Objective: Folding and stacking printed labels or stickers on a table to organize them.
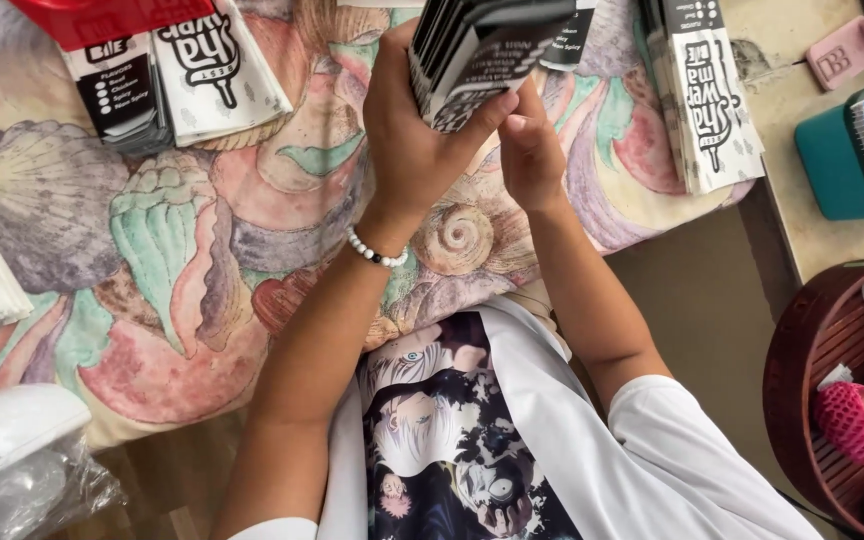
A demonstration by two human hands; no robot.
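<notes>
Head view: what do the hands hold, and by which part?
The left hand grips a stack of black-and-white paper sleeves around its lower end; the right hand touches its underside.

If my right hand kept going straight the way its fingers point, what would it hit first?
Likely the black-and-white stack of flat paper packets gripped by the left hand; the right hand points up at its underside, almost touching, though depth is unclear.

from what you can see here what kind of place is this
Probably a home or small shop where paper sleeves get sorted. The left hand holds a stack of sleeves over a shell-print cloth, more piles lie around, and a basket of fruit stands nearby.
</notes>
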